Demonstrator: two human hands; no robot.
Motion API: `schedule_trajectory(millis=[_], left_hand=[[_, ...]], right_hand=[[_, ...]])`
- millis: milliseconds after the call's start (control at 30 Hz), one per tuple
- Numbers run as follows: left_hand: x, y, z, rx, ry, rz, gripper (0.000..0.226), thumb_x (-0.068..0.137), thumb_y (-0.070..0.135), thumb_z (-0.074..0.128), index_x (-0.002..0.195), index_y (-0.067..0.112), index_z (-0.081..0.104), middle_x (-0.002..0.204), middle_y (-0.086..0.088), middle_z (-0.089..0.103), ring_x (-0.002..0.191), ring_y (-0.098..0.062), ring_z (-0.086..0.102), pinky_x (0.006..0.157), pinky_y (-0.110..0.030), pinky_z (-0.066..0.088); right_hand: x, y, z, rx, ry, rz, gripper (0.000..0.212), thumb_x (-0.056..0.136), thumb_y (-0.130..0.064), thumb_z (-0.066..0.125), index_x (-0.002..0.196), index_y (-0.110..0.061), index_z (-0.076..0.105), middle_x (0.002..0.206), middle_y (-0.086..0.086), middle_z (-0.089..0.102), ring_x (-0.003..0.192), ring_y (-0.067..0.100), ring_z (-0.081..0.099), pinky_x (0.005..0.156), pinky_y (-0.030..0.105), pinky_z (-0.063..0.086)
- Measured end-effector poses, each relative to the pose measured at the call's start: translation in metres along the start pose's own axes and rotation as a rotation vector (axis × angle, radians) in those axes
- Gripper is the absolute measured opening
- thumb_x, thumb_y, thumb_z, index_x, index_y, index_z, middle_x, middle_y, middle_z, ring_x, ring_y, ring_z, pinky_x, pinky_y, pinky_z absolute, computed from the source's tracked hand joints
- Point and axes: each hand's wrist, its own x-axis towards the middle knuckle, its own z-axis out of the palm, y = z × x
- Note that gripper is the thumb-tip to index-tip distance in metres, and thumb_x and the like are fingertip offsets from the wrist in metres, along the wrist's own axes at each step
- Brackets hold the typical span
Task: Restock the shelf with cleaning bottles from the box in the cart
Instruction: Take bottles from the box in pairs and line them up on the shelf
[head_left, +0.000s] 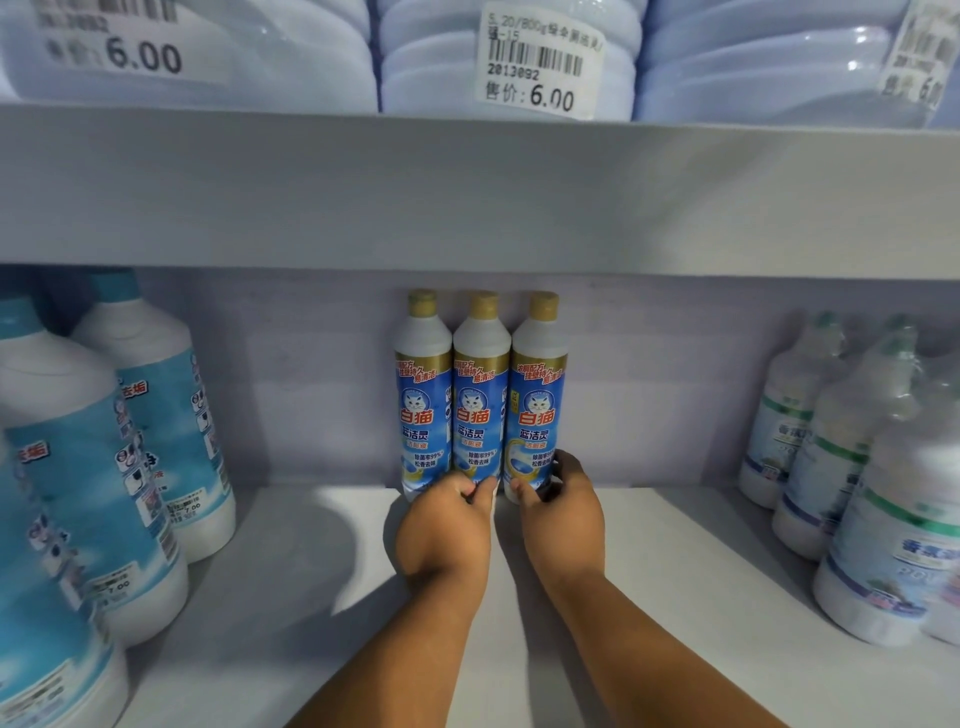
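Three tall white plastic bottles with gold caps and blue labels (480, 395) stand upright, touching, in a row at the far back of the white shelf board (649, 545). Left hand (444, 525) grips the middle bottle's base, fingers curled. Right hand (561, 506) wraps the right bottle's base. Large white-and-teal jugs (93, 467) left; white green-banded bottles (841, 457) right, well apart.

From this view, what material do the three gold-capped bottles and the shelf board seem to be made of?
The three gold-capped bottles look like opaque white plastic with glossy printed wrap labels; the caps appear matte gold plastic. The shelf board looks like white painted metal or laminate, smooth and matte; the picture cannot tell which.
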Motion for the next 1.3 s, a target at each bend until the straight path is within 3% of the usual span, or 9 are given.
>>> schedule_trajectory(millis=[167,300,433,567,700,800,967,1100,1300], left_hand=[[0.002,0.002,0.001,-0.029,-0.061,-0.067,0.049,0.089,0.068,0.051,0.098,0.025,0.073,0.094,0.009,0.075,0.093,-0.013,0.066,0.064,-0.022,0.033],[0.013,0.0,0.018,-0.228,-0.095,-0.189,0.056,0.078,0.055,0.075,0.1,0.003,0.071,0.099,-0.005,0.074,0.106,-0.017,0.066,0.074,-0.026,0.048],[0.005,0.002,0.001,0.041,-0.113,-0.059,0.053,0.087,0.068,0.054,0.101,0.021,0.075,0.101,0.005,0.073,0.097,-0.014,0.064,0.068,-0.021,0.036],[-0.005,0.003,-0.019,0.032,-0.19,-0.001,0.043,0.088,0.064,0.057,0.096,0.025,0.073,0.099,0.006,0.072,0.092,-0.017,0.064,0.065,-0.022,0.037],[-0.018,-0.009,-0.037,0.024,-0.246,0.124,0.033,0.091,0.054,0.058,0.095,0.024,0.069,0.099,0.006,0.073,0.095,-0.019,0.066,0.069,-0.025,0.044],[-0.028,-0.016,-0.06,0.212,-0.298,0.301,0.034,0.095,0.046,0.05,0.111,0.023,0.069,0.117,0.002,0.065,0.114,-0.021,0.057,0.088,-0.029,0.043],[-0.043,-0.027,-0.096,0.428,-0.551,0.451,0.049,0.1,0.049,0.041,0.142,0.026,0.05,0.149,0.0,0.043,0.135,-0.024,0.036,0.11,-0.035,0.031],[-0.062,-0.027,-0.131,0.461,-0.633,0.465,0.062,0.099,0.057,0.037,0.154,0.027,0.033,0.164,-0.003,0.022,0.149,-0.027,0.02,0.121,-0.037,0.019],[-0.116,-0.017,-0.176,0.472,-0.536,0.472,0.065,0.1,0.058,0.036,0.157,0.028,0.027,0.166,-0.002,0.015,0.151,-0.026,0.014,0.122,-0.038,0.017]], right_hand=[[0.0,0.001,0.001,-0.032,0.004,-0.009,0.04,0.092,-0.024,0.072,0.128,-0.029,0.054,0.118,-0.012,0.067,0.104,0.008,0.065,0.087,0.021,0.054],[-0.001,-0.001,0.0,-0.054,-0.002,-0.015,0.042,0.092,-0.026,0.073,0.129,-0.028,0.054,0.112,-0.016,0.064,0.097,0.002,0.061,0.081,0.013,0.048],[-0.002,-0.001,-0.001,-0.088,-0.011,0.008,0.039,0.092,-0.027,0.073,0.123,-0.033,0.051,0.105,-0.022,0.059,0.086,-0.009,0.058,0.072,0.004,0.042],[-0.004,-0.009,-0.004,-0.145,-0.05,0.043,0.038,0.092,-0.025,0.073,0.123,-0.029,0.053,0.103,-0.021,0.059,0.083,-0.01,0.056,0.067,0.002,0.04],[-0.015,-0.028,-0.016,-0.252,-0.185,0.068,0.04,0.089,-0.019,0.074,0.123,-0.018,0.053,0.113,-0.013,0.062,0.109,0.007,0.064,0.074,0.004,0.044],[-0.037,-0.053,-0.04,-0.324,-0.28,0.163,0.052,0.095,-0.021,0.068,0.139,-0.006,0.045,0.116,-0.008,0.044,0.124,0.018,0.054,0.077,0.003,0.031],[-0.074,-0.071,-0.065,-0.574,-0.475,0.26,0.056,0.094,-0.045,0.063,0.132,-0.006,0.053,0.135,0.007,0.06,0.11,0.023,0.058,0.084,0.023,0.041],[-0.103,-0.084,-0.087,-0.851,-0.585,0.124,0.064,0.104,-0.05,0.037,0.155,-0.012,0.032,0.16,0.008,0.037,0.146,0.025,0.036,0.12,0.034,0.025],[-0.139,-0.063,-0.122,-1.088,-0.542,-0.192,0.107,0.074,-0.075,-0.008,0.157,-0.018,0.025,0.164,0.007,0.028,0.153,0.029,0.019,0.122,0.05,0.02]])
